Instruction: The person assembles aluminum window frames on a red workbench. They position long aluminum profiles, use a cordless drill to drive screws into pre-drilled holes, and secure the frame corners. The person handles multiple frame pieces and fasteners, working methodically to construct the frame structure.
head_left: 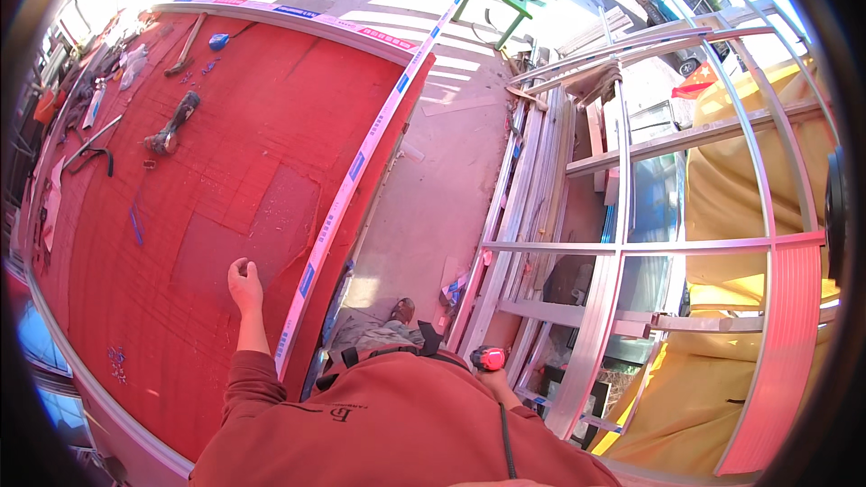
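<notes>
My left hand (pixel 243 285) hovers over the red-covered workbench (pixel 234 144), its fingers curled in toward the thumb. Whether anything small sits between them is too fine to see. Down at my right side, my right hand (pixel 494 381) is closed round a red and black power drill (pixel 488 358); most of its body is hidden. A long metal profile (pixel 347 182) with printed protective film runs along the bench's right side, close to my left hand. It meets another filmed profile (pixel 289 13) at the far corner.
On the bench lie a hammer (pixel 186 47), a dark power tool (pixel 171 126), a blue tape measure (pixel 218 41) and small screws (pixel 117 364). To my right stands a large metal frame (pixel 621 171), with stacked profiles (pixel 532 189) beside it. A green stand (pixel 505 2) is farther off.
</notes>
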`<state>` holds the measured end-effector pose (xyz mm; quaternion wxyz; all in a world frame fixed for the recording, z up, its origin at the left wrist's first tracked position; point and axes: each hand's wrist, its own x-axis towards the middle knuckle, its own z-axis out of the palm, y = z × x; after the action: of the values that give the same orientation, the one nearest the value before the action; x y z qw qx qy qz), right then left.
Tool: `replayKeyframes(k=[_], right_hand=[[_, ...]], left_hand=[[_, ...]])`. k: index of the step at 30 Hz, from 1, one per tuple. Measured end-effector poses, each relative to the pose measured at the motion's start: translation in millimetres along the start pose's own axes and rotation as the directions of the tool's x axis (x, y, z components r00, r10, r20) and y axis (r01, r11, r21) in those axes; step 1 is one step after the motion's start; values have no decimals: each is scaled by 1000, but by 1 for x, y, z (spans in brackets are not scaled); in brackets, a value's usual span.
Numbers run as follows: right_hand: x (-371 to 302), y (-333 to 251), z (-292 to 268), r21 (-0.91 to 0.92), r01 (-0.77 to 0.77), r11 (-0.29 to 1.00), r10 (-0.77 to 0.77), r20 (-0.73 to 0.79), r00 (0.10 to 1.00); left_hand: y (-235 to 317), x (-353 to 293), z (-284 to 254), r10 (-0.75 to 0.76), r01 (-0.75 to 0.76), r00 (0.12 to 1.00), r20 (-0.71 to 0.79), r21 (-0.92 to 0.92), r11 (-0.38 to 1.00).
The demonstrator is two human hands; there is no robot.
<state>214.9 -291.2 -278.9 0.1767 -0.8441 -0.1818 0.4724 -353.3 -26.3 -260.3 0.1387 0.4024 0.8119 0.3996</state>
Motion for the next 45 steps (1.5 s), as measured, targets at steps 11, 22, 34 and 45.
replayKeyframes(k=[11,22,34,45], right_hand=[[189,-258,-64,-19,-1,1000,-1,-75,997],[320,-423,-104,-34,-91,995,88,-82,993],[580,-629,-204,-47,-183,982,182,-33,983],[812,-938,-291,-37,37,999,-36,23,999]], left_hand=[[193,154,232,92,-99,994,-54,-159,982],[463,332,492,428,-431,902,-62,-198,880],[508,408,705,77,-111,872,484,42,993],[649,464,852,-2,-5,830,557,10,1000]])
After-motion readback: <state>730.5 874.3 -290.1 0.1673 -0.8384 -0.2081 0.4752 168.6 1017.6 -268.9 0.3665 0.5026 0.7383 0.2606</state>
